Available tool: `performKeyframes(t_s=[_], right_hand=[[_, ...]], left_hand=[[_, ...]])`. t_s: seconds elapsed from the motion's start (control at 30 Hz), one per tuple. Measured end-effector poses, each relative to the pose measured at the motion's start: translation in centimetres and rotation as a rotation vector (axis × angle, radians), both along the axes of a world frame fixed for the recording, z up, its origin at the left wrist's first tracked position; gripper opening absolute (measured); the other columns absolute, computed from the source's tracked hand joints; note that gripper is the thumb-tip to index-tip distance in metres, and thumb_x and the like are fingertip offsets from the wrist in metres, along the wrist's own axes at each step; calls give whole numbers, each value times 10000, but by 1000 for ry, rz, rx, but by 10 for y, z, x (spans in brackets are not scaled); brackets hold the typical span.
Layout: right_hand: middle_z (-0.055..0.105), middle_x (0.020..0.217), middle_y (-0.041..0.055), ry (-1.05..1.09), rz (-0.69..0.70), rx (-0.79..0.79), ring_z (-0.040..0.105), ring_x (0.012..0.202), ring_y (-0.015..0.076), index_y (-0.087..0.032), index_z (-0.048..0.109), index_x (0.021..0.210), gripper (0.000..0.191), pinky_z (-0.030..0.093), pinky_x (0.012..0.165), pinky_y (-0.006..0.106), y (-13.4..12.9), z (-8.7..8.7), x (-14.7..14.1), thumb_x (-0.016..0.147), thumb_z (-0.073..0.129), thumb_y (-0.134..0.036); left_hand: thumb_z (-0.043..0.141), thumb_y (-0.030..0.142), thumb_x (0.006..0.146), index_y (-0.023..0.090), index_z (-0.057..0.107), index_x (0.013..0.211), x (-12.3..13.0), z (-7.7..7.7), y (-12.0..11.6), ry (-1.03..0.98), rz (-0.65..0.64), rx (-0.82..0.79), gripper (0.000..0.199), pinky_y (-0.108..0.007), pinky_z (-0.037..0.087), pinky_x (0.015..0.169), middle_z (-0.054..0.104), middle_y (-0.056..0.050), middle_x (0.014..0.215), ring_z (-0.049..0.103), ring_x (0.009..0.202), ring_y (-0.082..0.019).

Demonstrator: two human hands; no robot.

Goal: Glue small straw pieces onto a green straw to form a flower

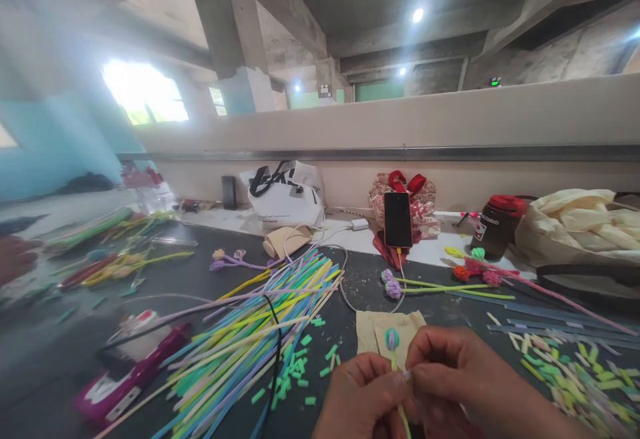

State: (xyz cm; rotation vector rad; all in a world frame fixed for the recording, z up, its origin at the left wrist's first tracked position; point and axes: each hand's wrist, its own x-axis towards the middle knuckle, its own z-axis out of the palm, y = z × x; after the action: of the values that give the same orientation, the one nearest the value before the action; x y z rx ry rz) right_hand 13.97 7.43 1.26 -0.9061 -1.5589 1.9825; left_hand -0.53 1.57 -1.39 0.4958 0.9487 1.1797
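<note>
My left hand (367,395) pinches a yellow-green pipe cleaner stem (403,419) topped with a small coiled teal and purple bud (392,339). Close against it, my right hand (450,365) is closed, thumb and finger pressed on a tiny pale purple piece (407,375) beside the stem. I cannot make out that piece's full shape. Behind the bud lies a folded tan paper napkin (367,331). A large heap of pastel pipe cleaners (260,332) spreads to the left of my hands, with short green cut bits (295,365) scattered by it.
A magenta glue gun (135,375) lies at left, a black cable (277,352) crossing the heap. A phone (398,219) leans on a patterned bag (425,192). Finished purple-headed stems (393,285), a red-lidded bottle (497,229) and many cut pieces (590,385) lie rightward. Someone's blurred hand (17,259) shows far left.
</note>
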Motion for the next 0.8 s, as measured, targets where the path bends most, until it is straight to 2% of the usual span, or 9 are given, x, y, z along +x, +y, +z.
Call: performKeyframes(t_s=[0.1,0.37,0.67,0.8], right_hand=[[527,460,-55,18,-2,-56,449,381,57,-142,574,622,43,315,384,157,0,1,-1,619,613,-158],[602,527,-19,45,66,-225,504,369,61,-136,560,671,231,306,334,144,1,5,0,668,704,-317],[580,575,-35,129,152,-315,498,399,37,-138,538,671,286,276,361,131,4,-8,0,644,735,-345],[602,558,-19,222,171,-355,505,386,40,-126,547,684,252,297,378,137,4,-16,-2,685,712,-317]], left_hand=[[795,431,460,159,528,604,0,-3,0,32,-5,13,407,-150,219,325,604,11,410,415,276,-32],[785,481,446,159,524,579,-3,-7,-1,82,-21,13,436,-152,205,344,559,25,384,410,298,-29],[791,427,462,152,537,575,-1,1,-2,29,-38,19,391,-167,202,356,582,13,421,408,310,-30],[795,393,461,151,539,563,0,2,-2,4,-24,10,367,-170,193,349,584,11,418,410,308,-33]])
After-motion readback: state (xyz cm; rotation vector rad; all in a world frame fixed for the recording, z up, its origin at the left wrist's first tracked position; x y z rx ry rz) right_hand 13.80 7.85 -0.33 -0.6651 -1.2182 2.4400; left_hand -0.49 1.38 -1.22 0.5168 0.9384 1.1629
